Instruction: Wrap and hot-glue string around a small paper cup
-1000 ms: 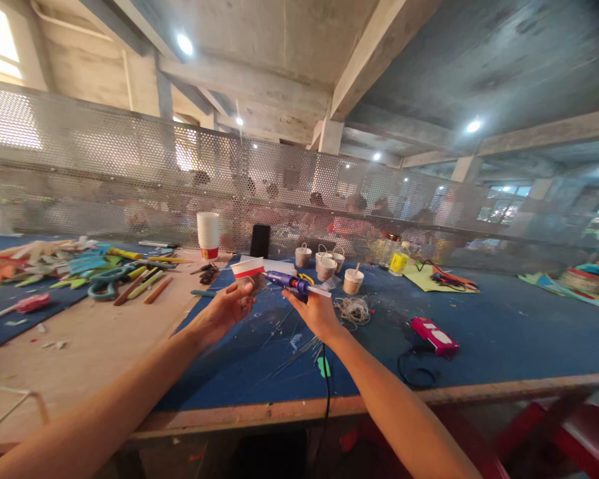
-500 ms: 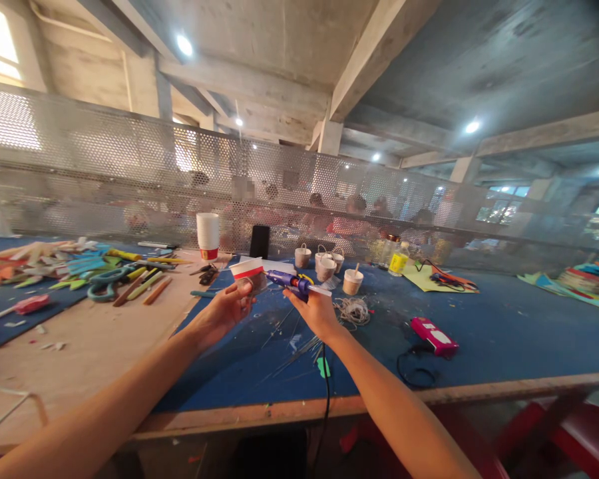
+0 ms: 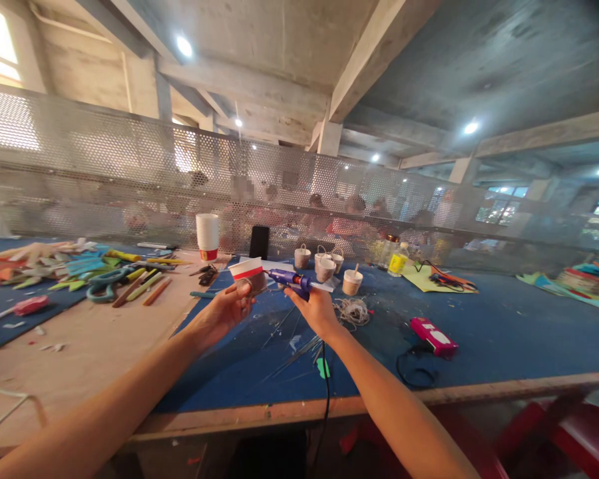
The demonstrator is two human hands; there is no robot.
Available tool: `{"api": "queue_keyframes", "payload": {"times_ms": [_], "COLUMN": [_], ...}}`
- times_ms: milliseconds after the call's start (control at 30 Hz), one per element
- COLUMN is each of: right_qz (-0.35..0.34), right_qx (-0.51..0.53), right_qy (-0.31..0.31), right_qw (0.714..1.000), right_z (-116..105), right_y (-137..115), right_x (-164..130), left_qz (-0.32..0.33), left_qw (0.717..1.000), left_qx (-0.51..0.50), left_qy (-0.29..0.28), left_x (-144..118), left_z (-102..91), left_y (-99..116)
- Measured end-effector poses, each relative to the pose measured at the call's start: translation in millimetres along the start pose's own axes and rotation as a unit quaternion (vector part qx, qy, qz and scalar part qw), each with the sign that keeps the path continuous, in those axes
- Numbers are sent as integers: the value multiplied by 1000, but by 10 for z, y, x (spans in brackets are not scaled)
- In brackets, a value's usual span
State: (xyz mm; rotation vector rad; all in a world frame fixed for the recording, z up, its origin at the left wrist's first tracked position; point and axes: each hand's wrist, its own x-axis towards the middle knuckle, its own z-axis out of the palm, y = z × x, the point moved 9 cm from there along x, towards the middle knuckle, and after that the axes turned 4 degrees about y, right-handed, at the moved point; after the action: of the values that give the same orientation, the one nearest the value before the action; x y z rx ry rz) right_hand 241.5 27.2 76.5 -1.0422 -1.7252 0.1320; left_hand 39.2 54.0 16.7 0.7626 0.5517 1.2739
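My left hand (image 3: 220,313) holds a white paper cup with a red band (image 3: 248,275), tilted on its side above the blue mat (image 3: 504,332). In my right hand (image 3: 317,310) is a purple glue gun (image 3: 290,281); its nozzle points left and sits close against the cup. A black cord (image 3: 325,379) runs from the gun down over the table's front edge. Both hands hover over the middle of the mat, close together.
Behind my hands stand several small twine-wrapped cups (image 3: 325,265), a coil of twine (image 3: 353,310), a black phone (image 3: 259,241) and a stack of paper cups (image 3: 207,235). A pink box (image 3: 434,334) lies right. Scissors and craft scraps (image 3: 104,281) cover the left. A mesh screen (image 3: 130,173) backs the table.
The glue gun has shifted slightly up and left toward the cup. The cup and my left hand have barely moved.
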Motion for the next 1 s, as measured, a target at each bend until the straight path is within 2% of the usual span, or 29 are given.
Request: {"api": "queue_keyframes", "payload": {"times_ms": [133, 200, 267, 333, 400, 533, 700, 867, 1000], "right_qz": [125, 198, 265, 324, 357, 361, 326, 275, 228], "right_qx": [125, 231, 321, 364, 360, 254, 111, -25, -133], "right_qy": [-33, -36, -38, -43, -39, -34, -84, -127, -155], "right_qw": [984, 952, 908, 872, 861, 897, 935, 953, 952], "right_z": [98, 173, 265, 349, 383, 362, 393, 373, 331], "right_y": [241, 385, 519, 647, 771, 991, 1097, 1101, 1018], "right_x": [7, -4, -31, -74, -109, -154, -192, -148, -136], "left_qz": [17, 24, 24, 22, 22, 22, 14, 24, 36], "left_qw": [999, 999, 999, 999, 999, 999, 999, 999, 998], "left_qx": [9, 20, 32, 41, 44, 48, 43, 40, 53], "left_qy": [-30, -26, -11, 2, 10, 0, 3, -2, 3], "left_x": [-15, -13, -10, -13, -23, -45, -45, -34, -30], "left_z": [41, 36, 21, 15, 22, 67, 64, 75, 74], "left_y": [19, 25, 23, 24, 34, 45, 35, 42, 44]}}
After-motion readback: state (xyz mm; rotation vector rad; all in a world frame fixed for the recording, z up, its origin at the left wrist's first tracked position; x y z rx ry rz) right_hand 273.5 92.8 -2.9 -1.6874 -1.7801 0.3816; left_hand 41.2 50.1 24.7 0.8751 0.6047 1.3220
